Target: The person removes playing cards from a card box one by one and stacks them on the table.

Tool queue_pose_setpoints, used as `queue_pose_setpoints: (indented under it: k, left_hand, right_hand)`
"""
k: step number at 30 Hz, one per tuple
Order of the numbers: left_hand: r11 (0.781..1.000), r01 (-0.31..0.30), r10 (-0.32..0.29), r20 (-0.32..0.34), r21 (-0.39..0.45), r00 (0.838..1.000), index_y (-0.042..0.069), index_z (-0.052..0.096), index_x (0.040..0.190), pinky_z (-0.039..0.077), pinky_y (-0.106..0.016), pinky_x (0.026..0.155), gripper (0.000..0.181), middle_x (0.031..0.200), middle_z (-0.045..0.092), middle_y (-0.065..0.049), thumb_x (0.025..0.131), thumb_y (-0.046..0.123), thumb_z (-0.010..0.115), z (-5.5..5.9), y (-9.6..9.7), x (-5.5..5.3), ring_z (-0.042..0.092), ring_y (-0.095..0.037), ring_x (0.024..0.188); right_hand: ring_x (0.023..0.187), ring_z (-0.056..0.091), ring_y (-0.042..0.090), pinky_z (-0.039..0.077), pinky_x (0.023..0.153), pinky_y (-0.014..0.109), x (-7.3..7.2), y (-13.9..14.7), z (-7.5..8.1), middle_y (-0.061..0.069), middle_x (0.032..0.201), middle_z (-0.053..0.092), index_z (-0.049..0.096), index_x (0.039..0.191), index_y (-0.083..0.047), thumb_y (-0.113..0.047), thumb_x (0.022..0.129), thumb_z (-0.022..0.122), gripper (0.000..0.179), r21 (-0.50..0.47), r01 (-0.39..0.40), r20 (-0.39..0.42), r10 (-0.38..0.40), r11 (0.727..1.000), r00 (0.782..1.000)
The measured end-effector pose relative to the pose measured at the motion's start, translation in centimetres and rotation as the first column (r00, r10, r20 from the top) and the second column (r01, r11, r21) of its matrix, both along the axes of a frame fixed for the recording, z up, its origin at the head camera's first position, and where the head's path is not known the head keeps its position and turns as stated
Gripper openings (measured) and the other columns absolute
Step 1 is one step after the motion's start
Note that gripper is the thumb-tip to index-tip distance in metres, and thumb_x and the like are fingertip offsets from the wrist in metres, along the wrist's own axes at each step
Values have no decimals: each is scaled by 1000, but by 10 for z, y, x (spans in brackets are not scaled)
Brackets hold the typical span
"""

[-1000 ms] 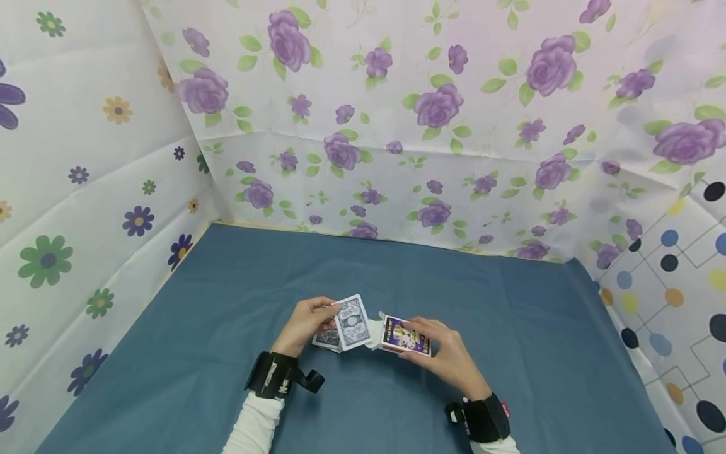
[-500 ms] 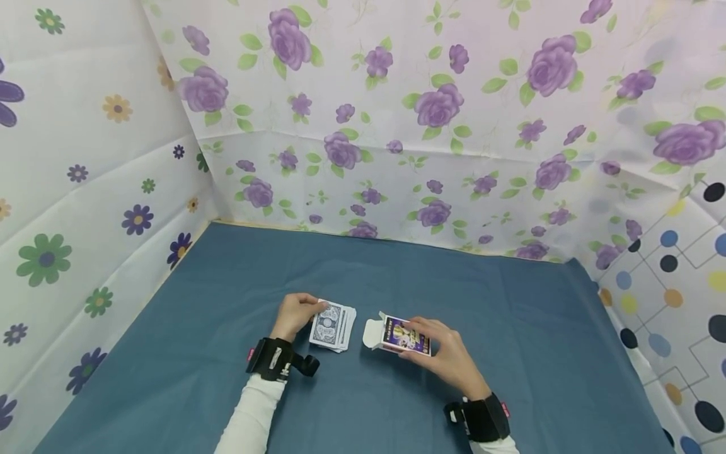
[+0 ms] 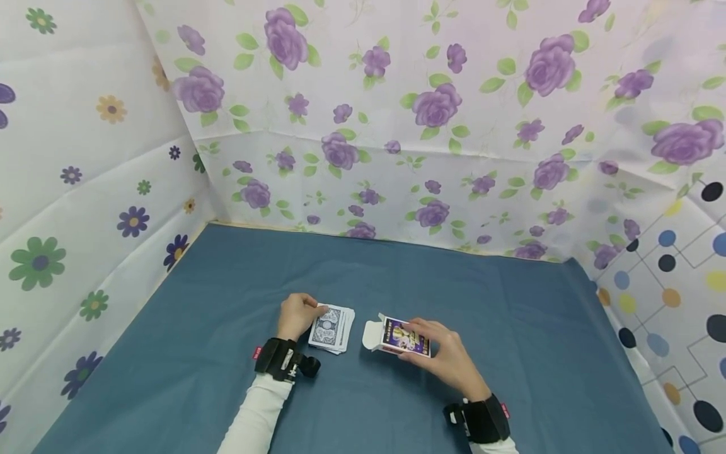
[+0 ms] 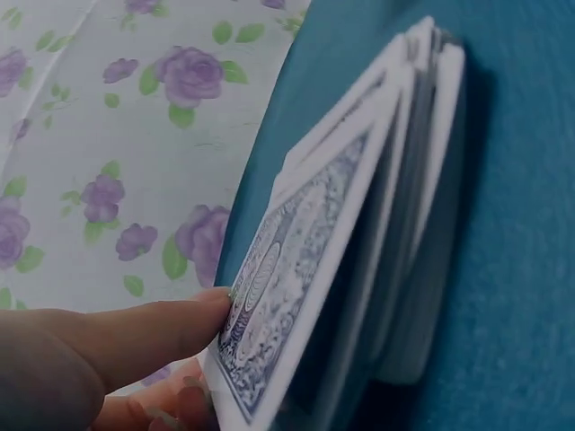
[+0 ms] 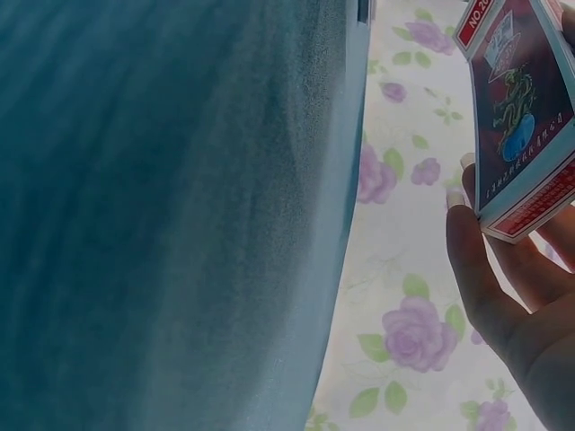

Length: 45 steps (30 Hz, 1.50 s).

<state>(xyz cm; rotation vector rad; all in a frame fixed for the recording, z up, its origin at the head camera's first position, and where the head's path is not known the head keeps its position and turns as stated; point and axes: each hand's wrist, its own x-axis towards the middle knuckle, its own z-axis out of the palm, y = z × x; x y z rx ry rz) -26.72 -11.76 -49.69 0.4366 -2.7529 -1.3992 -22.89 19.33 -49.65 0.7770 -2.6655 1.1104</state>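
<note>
Blue cloth (image 3: 397,284) covers the table in the head view. Rectangular purple-fronted cardboard card box (image 3: 406,336) is the reference: its white flap (image 3: 372,334) stands out toward a loose stack of white-bordered, blue-grey-backed playing cards (image 3: 329,329), lying left of the box, not touching it. Left hand (image 3: 297,316), farther left of the box, has thumb and fingers at the stack's outer edge. Right hand (image 3: 445,353) grips the box from its right end, thumb and fingers on opposite edges. 2 black wrist straps (image 3: 278,358), 1 per arm. White purple-rose sheet (image 3: 363,139) hangs beyond the box.

Left wrist view: left thumb on top, fingers below, narrow pinch on the top card, tilted, dark gap under it.

Right wrist view: box partly cropped, dark printed face showing, fingers partly closed around it.
</note>
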Motion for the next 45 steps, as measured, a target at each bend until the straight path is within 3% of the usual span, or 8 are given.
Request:
queue_pose_setpoints:
  k: [16,28,33,36,38,40,42,45]
  left_hand:
    - [999,32,-33,-13,-39,999,-1,70,91,49,-34,62,21,82,68,-16,84,17,76,-8,5,-2,61,-21,68]
    - [998,68,-68,-36,-13,997,-1,67,94,48,-31,59,21,80,68,-15,85,16,74,-11,6,1,61,-19,65]
    - [996,64,-71,-113,-69,991,-3,65,103,47,-32,59,25,80,67,-16,87,16,71,-7,9,8,60,-19,64]
    - [993,84,-98,-202,-77,974,-1,66,104,46,-31,58,24,79,66,-13,89,17,69,3,20,20,59,-18,63]
    - [985,172,-175,-239,-32,955,2,68,101,46,-30,59,20,79,67,-11,90,18,69,12,30,28,59,-19,65]
    - [952,305,-288,-244,34,926,5,70,96,46,-27,59,16,80,67,-8,90,20,69,19,42,34,60,-18,66]
    - [900,426,-397,-232,90,888,6,71,92,46,-24,58,15,80,68,-7,91,20,69,23,54,37,60,-15,67]
    - [852,509,-479,-209,123,853,4,70,91,44,-22,56,15,79,68,-8,92,18,67,23,66,40,57,-10,64]
  right_hand:
    - [118,61,22,51,90,46,0,0,1,-1,125,66,68,123,-26,-44,76,79,51,-4,-1,19,1,1000,1000]
    - [116,61,21,51,89,45,0,-2,0,-2,124,66,67,123,-27,-44,77,78,50,-9,-15,10,16,1000,1000]
    - [117,61,21,50,89,45,1,-2,0,-2,125,65,67,123,-28,-45,77,78,51,-8,-15,19,15,1000,1000]
    - [117,61,23,50,89,46,3,-2,-1,0,125,65,67,123,-27,-45,76,79,51,-7,-20,24,20,1000,1000]
    - [116,61,23,51,88,46,4,-2,-2,0,124,66,68,122,-26,-45,76,79,51,0,-19,14,19,1000,1000]
    - [116,62,22,51,87,44,3,-2,-2,-1,124,66,68,122,-25,-44,75,80,52,-4,-19,3,19,1000,1000]
    - [115,62,21,51,87,43,3,-2,-1,-2,123,66,68,122,-25,-42,75,80,52,-14,-22,-13,22,1000,1000]
    - [115,62,21,52,88,43,1,-2,0,-2,123,66,67,122,-25,-41,75,81,52,-27,-32,-18,32,999,999]
